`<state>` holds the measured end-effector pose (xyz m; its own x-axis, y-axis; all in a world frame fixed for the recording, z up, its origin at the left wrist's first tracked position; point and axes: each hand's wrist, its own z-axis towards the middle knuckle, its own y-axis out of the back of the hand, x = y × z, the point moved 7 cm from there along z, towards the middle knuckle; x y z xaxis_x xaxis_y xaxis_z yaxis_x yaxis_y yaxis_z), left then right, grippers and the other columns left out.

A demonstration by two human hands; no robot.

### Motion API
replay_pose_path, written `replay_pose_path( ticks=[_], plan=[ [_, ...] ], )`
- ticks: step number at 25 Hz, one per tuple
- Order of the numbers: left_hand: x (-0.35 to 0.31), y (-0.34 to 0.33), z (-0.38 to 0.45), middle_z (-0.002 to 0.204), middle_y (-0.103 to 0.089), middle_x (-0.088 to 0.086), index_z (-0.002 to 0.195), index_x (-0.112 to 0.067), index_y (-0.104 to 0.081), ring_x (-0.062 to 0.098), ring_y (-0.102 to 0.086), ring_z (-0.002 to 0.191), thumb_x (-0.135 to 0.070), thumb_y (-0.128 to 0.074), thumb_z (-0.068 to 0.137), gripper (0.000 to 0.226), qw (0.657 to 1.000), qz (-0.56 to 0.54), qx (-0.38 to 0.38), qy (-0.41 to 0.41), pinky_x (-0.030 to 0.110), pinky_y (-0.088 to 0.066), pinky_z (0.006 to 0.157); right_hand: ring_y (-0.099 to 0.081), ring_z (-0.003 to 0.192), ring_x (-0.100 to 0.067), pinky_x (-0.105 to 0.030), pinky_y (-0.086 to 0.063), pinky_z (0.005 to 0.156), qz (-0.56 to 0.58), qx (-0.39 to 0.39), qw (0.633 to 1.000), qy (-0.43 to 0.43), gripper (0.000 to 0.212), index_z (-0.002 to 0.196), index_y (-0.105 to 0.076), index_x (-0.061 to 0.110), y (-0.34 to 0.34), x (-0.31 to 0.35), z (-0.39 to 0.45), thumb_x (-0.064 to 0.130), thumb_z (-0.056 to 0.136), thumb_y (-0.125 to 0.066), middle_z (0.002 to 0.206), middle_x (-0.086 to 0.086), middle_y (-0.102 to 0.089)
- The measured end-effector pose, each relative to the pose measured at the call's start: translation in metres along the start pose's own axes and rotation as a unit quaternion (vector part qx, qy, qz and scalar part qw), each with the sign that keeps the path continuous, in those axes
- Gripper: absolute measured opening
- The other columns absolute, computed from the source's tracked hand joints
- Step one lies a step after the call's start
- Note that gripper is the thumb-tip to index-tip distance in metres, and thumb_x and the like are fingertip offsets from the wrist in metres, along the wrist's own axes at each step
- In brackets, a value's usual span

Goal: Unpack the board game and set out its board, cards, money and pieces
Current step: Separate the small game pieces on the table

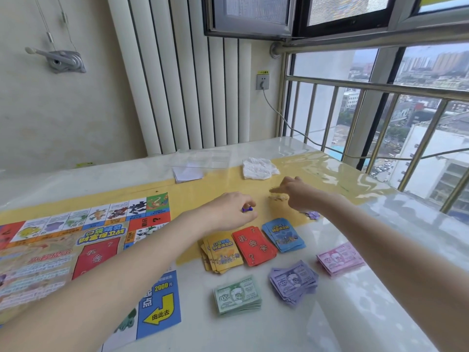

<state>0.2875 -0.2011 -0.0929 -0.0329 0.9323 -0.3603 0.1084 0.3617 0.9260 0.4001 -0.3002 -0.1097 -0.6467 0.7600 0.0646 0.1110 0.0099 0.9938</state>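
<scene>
Evidently the pieces are the step in hand, since the rest looks set out already. The board [83, 250] lies unfolded on the counter [355, 313], and I take the red card deck [253, 245] as landmark for everything else. Just left of it sits a yellow card deck [222, 252], just right a blue card deck [283, 234]; on the near side of it lie the money stacks, green [237, 294], purple [293, 282] and, further right, pink [340, 259].

Beyond the red deck, the left hand [229, 210] has its grip pinched on a small blue piece [247, 209], held low over the counter (whether it touches down, I cannot tell). The right hand [295, 194], beyond and a little right of the deck, reaches with its fingers over a small yellowish cluster [278, 197], too blurred to name; it may be pinching something, but the grip cannot be made out. A pale purple piece [312, 214] lies beyond the blue deck, beside the right forearm.

Next, by my judgement, the blue piece wants setting upright in a clear spot beyond the decks, then the yellowish bits sorted out beside it. Such small things tip and roll easily, so a gentle release is called for.
</scene>
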Motion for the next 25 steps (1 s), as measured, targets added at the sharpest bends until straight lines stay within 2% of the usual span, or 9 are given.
replay_pose_path(
  ticks=[2, 4, 9, 11, 15, 17, 19, 21, 25],
  plan=[
    [0.001, 0.001, 0.003, 0.135, -0.05, 0.003, 0.134, -0.016, -0.046, 0.017, -0.047, 0.121, -0.03, -0.042, 0.097, 0.04, 1.0, -0.006, -0.001, 0.002, 0.019, -0.033, 0.09, -0.053, 0.108, -0.024, -0.029, -0.045, 0.084, 0.129, -0.08, 0.988, -0.025, 0.059, 0.13, -0.052, 0.015, 0.025, -0.013, -0.004, -0.016, 0.085, -0.03, 0.126, -0.011, -0.053],
    [0.002, 0.0, 0.007, 0.134, -0.051, 0.001, 0.133, -0.016, -0.048, 0.015, -0.047, 0.121, -0.024, -0.042, 0.097, 0.038, 1.0, -0.021, -0.004, 0.006, 0.017, -0.031, 0.087, -0.059, 0.103, -0.026, -0.032, -0.048, 0.084, 0.173, -0.121, 0.976, -0.056, 0.051, 0.116, -0.063, 0.009, 0.048, -0.029, -0.014, -0.015, 0.087, -0.03, 0.119, -0.012, -0.06],
    [-0.002, -0.006, 0.009, 0.133, -0.053, 0.001, 0.129, -0.016, -0.052, 0.014, -0.048, 0.119, -0.015, -0.042, 0.094, 0.037, 0.999, -0.033, 0.002, 0.007, 0.018, -0.034, 0.091, -0.058, 0.106, -0.023, -0.023, -0.046, 0.081, 0.098, -0.042, 0.993, -0.045, 0.053, 0.111, -0.067, 0.01, 0.032, -0.024, -0.023, -0.016, 0.085, -0.03, 0.123, -0.01, -0.061],
    [-0.002, -0.005, 0.005, 0.132, -0.053, 0.001, 0.129, -0.016, -0.052, 0.014, -0.049, 0.119, -0.014, -0.042, 0.093, 0.037, 0.999, -0.036, 0.001, 0.006, 0.019, -0.035, 0.092, -0.056, 0.109, -0.024, -0.027, -0.046, 0.083, 0.065, -0.012, 0.997, -0.048, 0.055, 0.109, -0.068, 0.012, 0.011, -0.019, -0.015, -0.016, 0.082, -0.028, 0.126, -0.009, -0.059],
    [0.006, 0.002, -0.002, 0.127, -0.057, 0.001, 0.125, -0.016, -0.056, 0.012, -0.051, 0.107, -0.014, -0.043, 0.092, 0.035, 0.999, -0.046, -0.019, 0.008, 0.018, -0.036, 0.088, -0.06, 0.1, -0.023, -0.024, -0.048, 0.075, 0.108, -0.055, 0.992, -0.047, 0.053, 0.105, -0.069, 0.01, 0.023, -0.019, -0.015, -0.015, 0.082, -0.029, 0.11, -0.005, -0.063],
    [0.007, 0.001, -0.004, 0.126, -0.057, 0.001, 0.125, -0.016, -0.055, 0.009, -0.048, 0.101, -0.012, -0.043, 0.092, 0.036, 0.999, -0.047, -0.016, 0.006, 0.017, -0.035, 0.086, -0.062, 0.097, -0.02, -0.025, -0.051, 0.078, 0.115, -0.068, 0.991, -0.024, 0.043, 0.108, -0.067, 0.012, 0.038, -0.029, -0.023, -0.011, 0.085, -0.038, 0.107, -0.003, -0.064],
    [0.003, -0.002, -0.005, 0.126, -0.057, 0.001, 0.126, -0.016, -0.055, 0.011, -0.05, 0.106, -0.012, -0.043, 0.092, 0.036, 0.999, -0.046, -0.016, 0.0, 0.016, -0.035, 0.086, -0.061, 0.102, -0.023, -0.033, -0.05, 0.089, 0.085, 0.011, 0.996, -0.01, 0.04, 0.121, -0.058, 0.015, 0.032, -0.039, -0.037, -0.003, 0.086, -0.053, 0.118, -0.003, -0.059],
    [-0.004, -0.004, -0.004, 0.127, -0.056, 0.001, 0.126, -0.016, -0.055, 0.012, -0.051, 0.111, -0.012, -0.043, 0.092, 0.036, 0.999, -0.047, -0.018, -0.005, 0.017, -0.036, 0.087, -0.06, 0.104, -0.024, -0.032, -0.048, 0.09, 0.051, 0.098, 0.993, -0.031, 0.052, 0.132, -0.047, 0.018, 0.011, -0.047, -0.049, 0.003, 0.084, -0.06, 0.126, -0.004, -0.051],
    [-0.011, -0.004, -0.004, 0.127, -0.057, 0.002, 0.126, -0.016, -0.054, 0.014, -0.051, 0.113, -0.013, -0.044, 0.092, 0.036, 0.998, -0.054, -0.017, -0.006, 0.019, -0.038, 0.087, -0.051, 0.092, -0.016, -0.023, -0.039, 0.077, 0.022, 0.031, 0.999, -0.03, 0.043, 0.125, -0.054, 0.016, -0.004, -0.043, -0.047, 0.004, 0.084, -0.059, 0.123, -0.007, -0.054]
  ],
)
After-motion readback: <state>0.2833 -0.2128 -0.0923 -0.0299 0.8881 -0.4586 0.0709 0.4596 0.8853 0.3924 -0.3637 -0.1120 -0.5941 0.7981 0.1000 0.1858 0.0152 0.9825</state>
